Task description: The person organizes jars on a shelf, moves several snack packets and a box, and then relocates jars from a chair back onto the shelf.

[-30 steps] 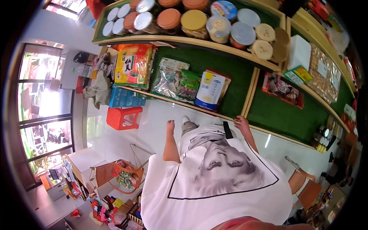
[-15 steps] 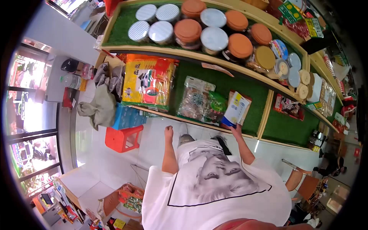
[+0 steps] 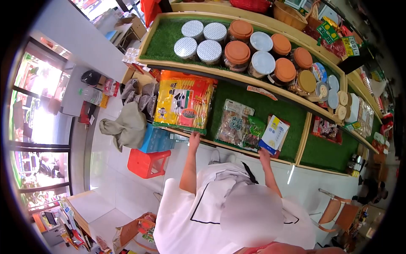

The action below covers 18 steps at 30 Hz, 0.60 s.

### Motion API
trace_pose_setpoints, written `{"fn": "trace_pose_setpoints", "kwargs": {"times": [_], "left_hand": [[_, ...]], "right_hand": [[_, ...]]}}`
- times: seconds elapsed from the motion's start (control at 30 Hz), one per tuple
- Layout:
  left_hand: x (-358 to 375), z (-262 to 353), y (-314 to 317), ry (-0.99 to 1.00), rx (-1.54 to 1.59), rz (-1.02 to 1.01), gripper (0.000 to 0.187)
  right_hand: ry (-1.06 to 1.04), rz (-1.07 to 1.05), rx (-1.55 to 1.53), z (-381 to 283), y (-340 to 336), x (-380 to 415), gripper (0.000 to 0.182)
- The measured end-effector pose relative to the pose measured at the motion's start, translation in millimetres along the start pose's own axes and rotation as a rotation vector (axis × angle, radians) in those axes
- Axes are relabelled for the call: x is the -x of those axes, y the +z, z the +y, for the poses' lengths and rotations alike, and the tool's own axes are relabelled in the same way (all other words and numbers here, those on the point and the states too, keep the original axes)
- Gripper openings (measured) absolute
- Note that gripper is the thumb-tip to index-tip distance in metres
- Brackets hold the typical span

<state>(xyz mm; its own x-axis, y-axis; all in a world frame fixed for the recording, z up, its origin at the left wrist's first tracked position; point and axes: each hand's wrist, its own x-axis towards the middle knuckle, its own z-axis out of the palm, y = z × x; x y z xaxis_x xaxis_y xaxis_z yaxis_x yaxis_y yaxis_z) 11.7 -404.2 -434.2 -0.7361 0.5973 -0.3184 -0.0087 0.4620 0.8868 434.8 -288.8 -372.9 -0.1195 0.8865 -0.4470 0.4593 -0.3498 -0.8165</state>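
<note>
On the green-lined lower shelf lies a large yellow and red snack bag with Chinese lettering. My left hand is at its lower right edge, fingers curled against the bag. Further right, my right hand pinches the lower left corner of a white and blue packet. The tips of both hands' fingers are partly hidden. Between the hands lie a clear bag of wrapped snacks and a small green bag, neither of them held.
Jars with orange lids and pale lids line the upper shelf. A wooden lip edges the lower shelf. At floor level on the left stand a red stool and a blue box, a grey-green cloth bag beside it.
My left hand has come up from below the shelf to the yellow bag's lower edge. My right hand stays at the white and blue packet. The view has shifted, so the shelf appears lower and further right.
</note>
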Motion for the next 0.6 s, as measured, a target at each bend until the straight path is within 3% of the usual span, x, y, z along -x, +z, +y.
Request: {"fn": "trace_pose_setpoints", "kwargs": {"times": [0.07, 0.13, 0.2, 0.27, 0.37, 0.4, 0.47, 0.5, 0.6], "left_hand": [[17, 10, 6, 0.019, 0.038, -0.039, 0.028], [33, 12, 12, 0.073, 0.006, -0.072, 0.026], [42, 5, 9, 0.202, -0.125, -0.065, 0.025], [41, 27, -6, 0.251, -0.102, -0.077, 0.029], [31, 116, -37, 0.23, -0.06, -0.025, 0.031], [13, 137, -42, 0.399, 0.005, 0.006, 0.032], [-11, 196, -59, 0.532, -0.011, 0.09, 0.03], [-16, 239, -68, 0.535, 0.137, 0.022, 0.033], [-58, 319, -90, 0.768, 0.068, 0.136, 0.04]], "right_hand": [[0.17, -0.061, -0.035, 30, 8, -4, 0.04], [0.284, -0.123, -0.038, -1, 24, 6, 0.038], [0.242, -0.199, -0.082, -18, 46, 6, 0.043], [0.074, -0.311, -0.176, -16, 79, -16, 0.045], [-0.114, -0.436, -0.251, -130, 94, 11, 0.044], [-0.182, -0.477, -0.249, -152, 102, 10, 0.044], [-0.243, -0.537, -0.349, -195, 118, 8, 0.046], [-0.275, -0.561, -0.4, -220, 125, 8, 0.048], [-0.364, -0.574, -0.409, -341, 138, 31, 0.054]]}}
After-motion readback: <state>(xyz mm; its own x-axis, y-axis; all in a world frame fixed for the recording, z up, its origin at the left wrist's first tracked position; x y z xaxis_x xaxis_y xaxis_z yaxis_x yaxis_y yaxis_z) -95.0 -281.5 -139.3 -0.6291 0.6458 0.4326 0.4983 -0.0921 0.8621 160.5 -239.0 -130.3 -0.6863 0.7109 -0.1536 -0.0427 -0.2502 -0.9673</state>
